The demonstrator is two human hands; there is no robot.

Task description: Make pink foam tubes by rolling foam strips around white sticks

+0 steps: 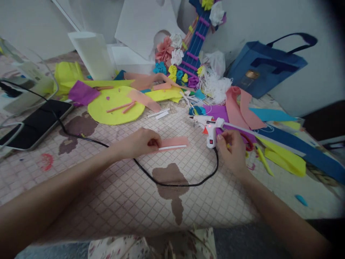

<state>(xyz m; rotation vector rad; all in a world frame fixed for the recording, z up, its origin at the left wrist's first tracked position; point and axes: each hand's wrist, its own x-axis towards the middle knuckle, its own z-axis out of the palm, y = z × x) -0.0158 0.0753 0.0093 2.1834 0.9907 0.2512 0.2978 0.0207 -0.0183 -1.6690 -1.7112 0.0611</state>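
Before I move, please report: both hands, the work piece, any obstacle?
Left hand: fingers at end of white stick, over pink strip. Right hand: at glue gun handle. Possible snag: black cord, looped nearer the person.

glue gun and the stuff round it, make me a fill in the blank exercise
The hand at one end of the thin white stick is the person's ____ one.
The cord leaving the handle of the glue gun is ____.
Pink rolls lie on a round ____ sheet.
The bag at the back is ____.

Missing words: left; black; yellow; blue
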